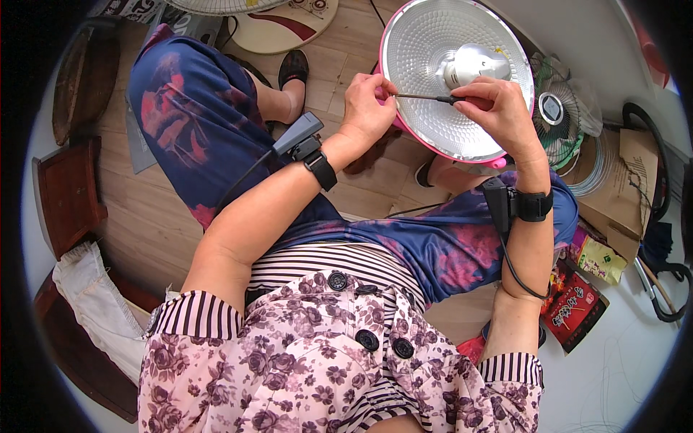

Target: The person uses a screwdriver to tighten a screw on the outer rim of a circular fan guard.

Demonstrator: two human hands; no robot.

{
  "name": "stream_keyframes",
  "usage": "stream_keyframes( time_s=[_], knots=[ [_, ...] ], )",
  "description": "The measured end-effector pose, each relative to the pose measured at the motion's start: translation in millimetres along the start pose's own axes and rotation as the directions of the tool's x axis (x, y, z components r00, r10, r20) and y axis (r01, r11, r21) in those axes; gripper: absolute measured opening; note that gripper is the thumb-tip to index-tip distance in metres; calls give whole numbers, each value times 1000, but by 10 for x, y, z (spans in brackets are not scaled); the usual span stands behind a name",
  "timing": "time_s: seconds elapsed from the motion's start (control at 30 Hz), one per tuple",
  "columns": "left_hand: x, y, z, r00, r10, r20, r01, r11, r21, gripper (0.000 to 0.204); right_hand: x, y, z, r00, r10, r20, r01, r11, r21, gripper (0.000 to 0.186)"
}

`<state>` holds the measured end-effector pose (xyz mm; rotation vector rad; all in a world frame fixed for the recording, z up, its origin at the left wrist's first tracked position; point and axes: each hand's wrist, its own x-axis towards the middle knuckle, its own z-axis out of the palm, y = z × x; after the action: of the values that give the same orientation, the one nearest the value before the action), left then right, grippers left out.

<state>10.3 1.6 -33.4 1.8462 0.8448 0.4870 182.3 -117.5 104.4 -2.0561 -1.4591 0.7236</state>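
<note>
In the upper middle, a round heater with a dimpled silver dish, pink rim and silver central cap faces up between my legs. My right hand grips the dark handle of a thin screwdriver over the dish. At the dish's left edge, my left hand is pinched at the screwdriver's tip; anything small between those fingertips is too hidden to make out. Both wrists carry black straps with devices and cables.
Behind the heater lie a green fan, coiled wire and cardboard. Right are red and yellow packets. Dark wooden pieces and white cloth sit left. A cream round board lies at the top.
</note>
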Motion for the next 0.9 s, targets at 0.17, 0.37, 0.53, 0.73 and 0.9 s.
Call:
stream_keyframes(
  time_s=[0.17,0.37,0.53,0.73,0.9],
  knots=[
    [-4,20,-7,1000,2,-4,-2,1000,-4,10,-3,9,11,1000,-4,-7,4,1000,23,17],
    [-5,15,-6,1000,-2,-11,2,1000,-10,10,-3,13,20,1000,-9,-4,9,1000,1,17],
    [-14,15,7,1000,4,-23,-4,1000,1,10,28,-20,13,999,-40,-11,39,996,-86,17],
    [-14,10,12,1000,-6,-26,6,1000,-15,11,86,-113,3,986,-164,18,162,945,-283,18],
    [-13,11,13,999,4,-51,-4,1000,2,10,151,-194,-16,989,-122,79,140,940,-311,22]
  ],
)
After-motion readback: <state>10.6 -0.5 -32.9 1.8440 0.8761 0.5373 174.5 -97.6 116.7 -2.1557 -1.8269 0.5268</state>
